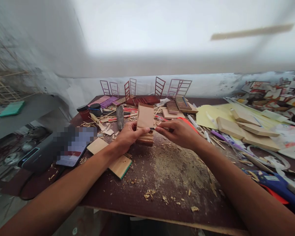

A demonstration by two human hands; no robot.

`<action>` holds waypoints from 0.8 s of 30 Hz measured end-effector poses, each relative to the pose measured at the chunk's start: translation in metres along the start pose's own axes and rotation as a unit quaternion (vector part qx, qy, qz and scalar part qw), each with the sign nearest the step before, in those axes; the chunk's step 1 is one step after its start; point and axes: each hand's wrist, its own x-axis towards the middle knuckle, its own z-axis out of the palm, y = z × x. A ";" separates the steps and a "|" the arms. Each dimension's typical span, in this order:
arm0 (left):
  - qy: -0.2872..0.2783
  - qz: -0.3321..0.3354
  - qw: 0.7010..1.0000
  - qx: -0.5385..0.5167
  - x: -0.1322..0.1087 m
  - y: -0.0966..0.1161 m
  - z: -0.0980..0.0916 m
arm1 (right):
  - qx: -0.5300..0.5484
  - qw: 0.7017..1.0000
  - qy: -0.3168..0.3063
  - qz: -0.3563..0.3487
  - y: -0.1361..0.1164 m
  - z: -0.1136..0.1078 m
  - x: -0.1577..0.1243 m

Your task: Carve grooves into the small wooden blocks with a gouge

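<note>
Over the middle of the table, my left hand (129,133) is closed on a tan wooden block (145,115), which has a darker brown lower edge. Its thumb lies across the block's near end. My right hand (178,131) is closed in a pinch at the right of that end. Between its fingertips and my left thumb shows a small, thin dark piece (152,128), too small to name. Below my left wrist lies a thin wooden board (121,165) with a green edge. A grey weathered wood strip (120,116) is just beyond my left hand.
Small ladder-like frames (159,87) and slatted pieces stand at the back. Wood shavings (149,194) litter the tabletop. A phone (75,149) leans on a dark speaker-like box (36,157) at left. Pale wooden blocks (250,132) and a blue glue gun (275,182) lie right.
</note>
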 end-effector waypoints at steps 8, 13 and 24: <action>0.027 0.023 0.999 -0.002 0.001 -0.001 0.001 | 0.011 1.000 0.011 0.006 -0.001 0.001 0.000; 0.063 0.040 0.997 -0.018 0.004 -0.001 0.000 | 0.014 1.000 0.018 0.016 -0.004 0.001 0.000; 0.005 0.047 0.999 -0.021 0.002 -0.001 0.001 | 0.007 1.000 0.014 -0.007 -0.003 0.000 0.001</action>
